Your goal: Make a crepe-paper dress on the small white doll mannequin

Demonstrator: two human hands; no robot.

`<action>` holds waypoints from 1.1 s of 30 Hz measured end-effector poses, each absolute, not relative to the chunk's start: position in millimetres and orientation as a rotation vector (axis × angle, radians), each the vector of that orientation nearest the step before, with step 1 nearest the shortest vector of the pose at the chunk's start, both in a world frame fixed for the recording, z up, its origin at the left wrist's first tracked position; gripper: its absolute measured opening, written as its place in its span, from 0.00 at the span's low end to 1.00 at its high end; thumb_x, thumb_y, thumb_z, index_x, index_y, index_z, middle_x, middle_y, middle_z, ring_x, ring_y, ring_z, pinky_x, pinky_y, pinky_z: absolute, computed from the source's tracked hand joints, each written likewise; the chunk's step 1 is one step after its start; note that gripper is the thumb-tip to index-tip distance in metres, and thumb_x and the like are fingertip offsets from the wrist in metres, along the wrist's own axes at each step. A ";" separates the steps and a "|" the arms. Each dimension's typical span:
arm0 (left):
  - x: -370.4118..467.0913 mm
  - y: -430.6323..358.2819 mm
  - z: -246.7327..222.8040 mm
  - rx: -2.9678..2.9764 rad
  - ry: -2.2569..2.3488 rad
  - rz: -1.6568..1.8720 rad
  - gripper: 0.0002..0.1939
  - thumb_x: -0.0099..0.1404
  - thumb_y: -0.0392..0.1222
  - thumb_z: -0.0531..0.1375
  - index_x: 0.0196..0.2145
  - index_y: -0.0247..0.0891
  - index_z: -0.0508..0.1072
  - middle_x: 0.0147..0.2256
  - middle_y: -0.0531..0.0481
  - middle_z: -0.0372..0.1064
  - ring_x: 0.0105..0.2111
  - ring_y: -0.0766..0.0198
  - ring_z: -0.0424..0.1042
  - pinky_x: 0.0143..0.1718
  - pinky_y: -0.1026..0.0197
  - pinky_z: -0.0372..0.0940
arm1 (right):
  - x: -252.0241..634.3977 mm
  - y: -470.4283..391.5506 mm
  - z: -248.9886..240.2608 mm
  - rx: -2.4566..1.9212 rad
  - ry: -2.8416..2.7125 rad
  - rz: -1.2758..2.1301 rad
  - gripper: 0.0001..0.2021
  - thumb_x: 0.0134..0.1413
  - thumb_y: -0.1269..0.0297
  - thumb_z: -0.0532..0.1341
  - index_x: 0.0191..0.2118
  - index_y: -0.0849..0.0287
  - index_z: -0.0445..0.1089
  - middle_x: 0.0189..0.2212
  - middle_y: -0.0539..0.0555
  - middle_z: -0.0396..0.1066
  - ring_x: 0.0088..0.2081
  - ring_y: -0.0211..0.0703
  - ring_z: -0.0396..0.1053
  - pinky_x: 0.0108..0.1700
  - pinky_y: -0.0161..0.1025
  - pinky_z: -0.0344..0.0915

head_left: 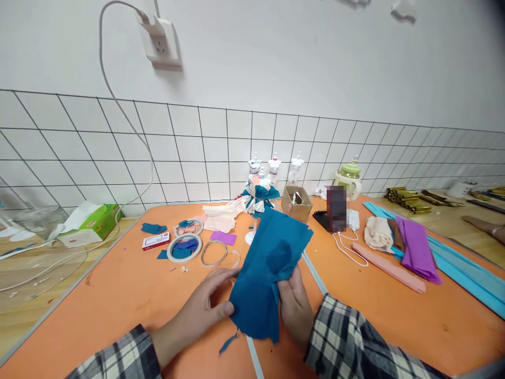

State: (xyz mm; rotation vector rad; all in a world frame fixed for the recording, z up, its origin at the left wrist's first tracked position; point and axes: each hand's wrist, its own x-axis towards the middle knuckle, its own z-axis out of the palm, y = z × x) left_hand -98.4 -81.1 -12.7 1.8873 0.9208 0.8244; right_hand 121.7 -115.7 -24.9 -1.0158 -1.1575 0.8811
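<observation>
A piece of dark teal crepe paper [268, 273] is held up over the table, its lower edge uneven with a thin torn strip dangling at the lower left. My left hand [209, 300] grips its left edge, thumb in front and the other fingers partly hidden behind it. On the right side, my right hand [294, 300] is closed around the paper's edge, where it bunches. Just beyond the sheet stands a small dress form with a teal and white paper skirt [259, 199]. The sheet covers part of its base.
On the orange mat [130, 305] lie tape rolls [170, 253], a red-and-white box [155, 241] and paper scraps. Further back are a cardboard box [298, 208], small white mannequins [295, 167], a phone [336, 208] and a green-lidded bottle [349, 179]. Purple crepe paper [418, 247] lies right.
</observation>
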 end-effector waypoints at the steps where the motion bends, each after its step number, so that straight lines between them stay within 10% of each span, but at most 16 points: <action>1: -97.0 -82.6 -10.6 1.874 0.934 0.818 0.38 0.57 0.69 0.61 0.56 0.40 0.71 0.55 0.38 0.70 0.56 0.42 0.65 0.59 0.46 0.59 | 121.6 -115.5 -25.6 -0.997 -1.179 0.915 0.22 0.65 0.51 0.53 0.60 0.54 0.60 0.56 0.56 0.67 0.58 0.47 0.63 0.58 0.43 0.60; 7: -93.9 -86.4 -9.3 1.661 0.928 0.770 0.21 0.65 0.57 0.59 0.42 0.36 0.76 0.37 0.45 0.77 0.36 0.55 0.74 0.38 0.58 0.69 | 116.3 -109.6 -20.7 -0.804 -1.329 1.322 0.17 0.60 0.51 0.59 0.50 0.55 0.66 0.43 0.55 0.74 0.44 0.49 0.72 0.48 0.46 0.69; 16: -145.8 -62.3 17.6 1.484 0.740 0.364 0.20 0.64 0.50 0.63 0.52 0.41 0.74 0.48 0.46 0.76 0.49 0.48 0.74 0.50 0.51 0.69 | 143.0 -96.1 -11.8 -0.504 -1.125 1.666 0.31 0.51 0.54 0.64 0.60 0.54 0.62 0.56 0.58 0.68 0.55 0.56 0.67 0.55 0.53 0.63; 33: -152.0 -48.5 3.2 1.633 1.006 0.388 0.25 0.64 0.59 0.60 0.50 0.40 0.75 0.33 0.48 0.72 0.31 0.62 0.70 0.26 0.67 0.65 | 203.0 -67.8 -11.1 -0.883 -1.159 1.362 0.21 0.42 0.53 0.71 0.42 0.58 0.74 0.36 0.55 0.78 0.38 0.53 0.75 0.43 0.51 0.71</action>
